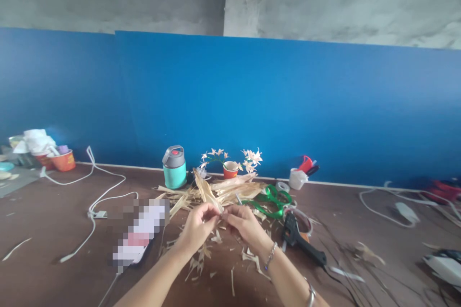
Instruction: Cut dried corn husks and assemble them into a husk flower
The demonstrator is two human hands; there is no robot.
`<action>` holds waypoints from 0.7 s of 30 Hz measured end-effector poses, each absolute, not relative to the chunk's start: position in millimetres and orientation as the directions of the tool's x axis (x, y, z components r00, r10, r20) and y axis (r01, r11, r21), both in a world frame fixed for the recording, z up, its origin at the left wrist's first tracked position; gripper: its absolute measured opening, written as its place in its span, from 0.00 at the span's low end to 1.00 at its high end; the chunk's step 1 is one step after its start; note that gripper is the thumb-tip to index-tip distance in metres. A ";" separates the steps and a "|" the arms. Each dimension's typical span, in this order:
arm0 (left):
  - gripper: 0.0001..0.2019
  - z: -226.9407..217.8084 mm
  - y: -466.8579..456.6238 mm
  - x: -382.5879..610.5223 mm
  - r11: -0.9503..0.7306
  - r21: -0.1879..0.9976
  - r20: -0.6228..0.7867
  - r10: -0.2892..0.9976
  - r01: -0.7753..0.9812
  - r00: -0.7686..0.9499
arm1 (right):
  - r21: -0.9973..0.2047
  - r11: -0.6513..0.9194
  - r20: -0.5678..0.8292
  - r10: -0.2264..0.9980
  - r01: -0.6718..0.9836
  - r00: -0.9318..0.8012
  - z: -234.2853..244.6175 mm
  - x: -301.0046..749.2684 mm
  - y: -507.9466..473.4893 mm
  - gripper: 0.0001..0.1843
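Both hands meet over the middle of the table, their fingertips pinched close together. My left hand (199,225) grips the lower end of a dry, pale husk leaf (206,191), which stands up and leans to the left. My right hand (244,223) pinches at the same end of the leaf; its fingertips hide what lies between them. Behind the hands is a pile of dry husk leaves (237,191). Small husk scraps (201,261) are scattered on the table below and around my hands.
A teal flask (175,172) and a red cup (230,170) with pale flowers (252,157) stand behind the pile. To the right lie green ribbon (277,201), a black glue gun (300,242) and a white cup (297,180). White cables (104,201) cross the left side.
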State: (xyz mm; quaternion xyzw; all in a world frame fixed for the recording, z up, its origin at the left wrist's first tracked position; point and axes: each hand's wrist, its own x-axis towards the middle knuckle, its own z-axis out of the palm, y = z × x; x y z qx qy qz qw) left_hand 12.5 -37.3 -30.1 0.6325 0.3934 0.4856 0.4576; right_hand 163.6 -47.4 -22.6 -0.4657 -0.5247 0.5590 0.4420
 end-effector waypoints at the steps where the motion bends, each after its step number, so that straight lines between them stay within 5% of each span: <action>1: 0.03 -31.1 -37.2 12.2 -0.298 0.950 0.273 0.937 0.091 0.220 | -0.994 -0.086 -0.073 0.979 -0.060 -0.190 -23.1 163.5 -47.5 0.14; 8: 0.05 -36.4 -37.9 7.7 -0.636 0.709 0.580 0.772 0.305 0.260 | -0.998 -0.062 -0.060 0.979 -0.007 -0.195 -23.0 165.8 -47.9 0.16; 13: 0.06 -32.3 -38.8 4.5 -0.730 0.583 0.622 0.683 0.356 0.383 | -0.997 -0.054 -0.067 0.967 0.056 -0.246 -19.1 171.3 -48.7 0.15; 17: 0.08 -31.2 -39.8 5.1 -0.714 0.606 0.595 0.699 0.350 0.397 | -0.995 -0.006 -0.035 0.958 0.101 -0.284 -19.4 174.7 -47.3 0.14; 21: 0.07 -32.7 -39.7 7.9 -0.549 0.777 0.460 0.829 0.308 0.318 | -0.962 0.081 0.015 0.969 0.259 -0.246 -21.0 173.4 -45.6 0.11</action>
